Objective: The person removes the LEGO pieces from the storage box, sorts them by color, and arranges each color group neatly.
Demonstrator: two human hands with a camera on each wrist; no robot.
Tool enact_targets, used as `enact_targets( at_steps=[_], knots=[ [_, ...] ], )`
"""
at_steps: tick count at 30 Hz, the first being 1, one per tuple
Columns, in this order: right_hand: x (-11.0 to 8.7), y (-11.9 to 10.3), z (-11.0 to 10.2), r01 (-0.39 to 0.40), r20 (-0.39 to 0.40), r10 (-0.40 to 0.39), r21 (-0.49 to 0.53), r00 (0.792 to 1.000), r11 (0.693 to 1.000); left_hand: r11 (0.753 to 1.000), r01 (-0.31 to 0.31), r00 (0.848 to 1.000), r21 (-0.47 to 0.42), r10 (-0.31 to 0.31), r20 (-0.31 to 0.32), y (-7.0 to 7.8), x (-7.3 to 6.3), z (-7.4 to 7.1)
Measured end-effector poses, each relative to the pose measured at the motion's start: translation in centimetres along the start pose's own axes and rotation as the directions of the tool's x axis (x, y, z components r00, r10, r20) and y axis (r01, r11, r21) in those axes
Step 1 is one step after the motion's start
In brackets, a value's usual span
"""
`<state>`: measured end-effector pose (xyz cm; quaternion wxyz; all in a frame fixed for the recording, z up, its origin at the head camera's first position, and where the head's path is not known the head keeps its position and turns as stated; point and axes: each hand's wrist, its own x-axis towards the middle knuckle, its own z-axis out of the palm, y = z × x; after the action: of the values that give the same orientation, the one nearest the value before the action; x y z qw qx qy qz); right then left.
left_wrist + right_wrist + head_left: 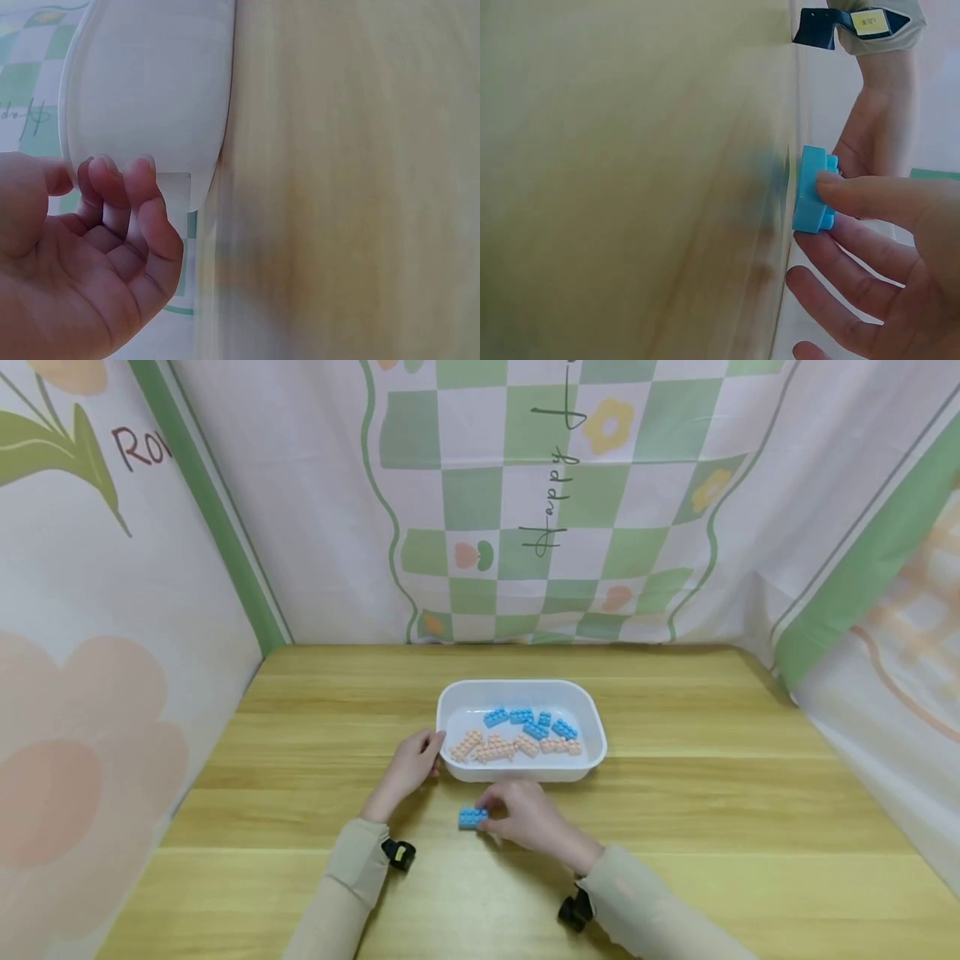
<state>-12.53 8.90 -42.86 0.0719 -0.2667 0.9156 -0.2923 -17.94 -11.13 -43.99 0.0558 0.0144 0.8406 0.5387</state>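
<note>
In front of the white plastic basin, my right hand [528, 814] pinches a blue toy building brick [472, 818] between thumb and fingers. The right wrist view shows this brick [811, 189] at the table surface, studs turned up, the thumb on its near side. My left hand [415, 762] grips the left end of the basin [525, 772]. In the left wrist view its thumb is at the rim and its curled fingertips [140, 171] touch the outer wall. Inside the basin, several blue bricks [536, 730] lie at the back and several peach bricks [495, 748] along the front.
A wooden table [720, 827] carries the basin near its middle. Patterned cloth [577, 502] hangs behind the far table edge and along both sides. Each wrist wears a black camera on a strap, the left camera [402, 855] close to the tabletop.
</note>
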Motion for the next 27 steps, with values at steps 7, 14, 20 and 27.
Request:
enact_targets(
  at_steps=[7, 14, 20, 27],
  knots=[
    [0.19, -0.32, 0.47, 0.014, 0.004, -0.014, -0.051, 1.0, 0.999, 1.0, 0.015, 1.0, -0.013, -0.015, 0.019, 0.06, -0.02, -0.1],
    [0.24, -0.52, 0.73, 0.025, -0.013, -0.026, -0.092, 1.0, 0.995, 1.0, 0.025, 0.999, -0.01, -0.025, 0.022, 0.05, -0.03, -0.1],
    [0.26, -0.51, 0.81, 0.032, -0.017, -0.035, -0.114, 0.999, 0.993, 1.0, 0.021, 1.0, 0.0, -0.021, 0.01, -0.16, 0.05, -0.08],
    [0.33, -0.66, 0.77, 0.037, -0.013, -0.038, -0.11, 0.999, 0.993, 1.0, -0.002, 1.0, 0.003, 0.002, -0.023, -0.08, 0.01, -0.25]
  ],
)
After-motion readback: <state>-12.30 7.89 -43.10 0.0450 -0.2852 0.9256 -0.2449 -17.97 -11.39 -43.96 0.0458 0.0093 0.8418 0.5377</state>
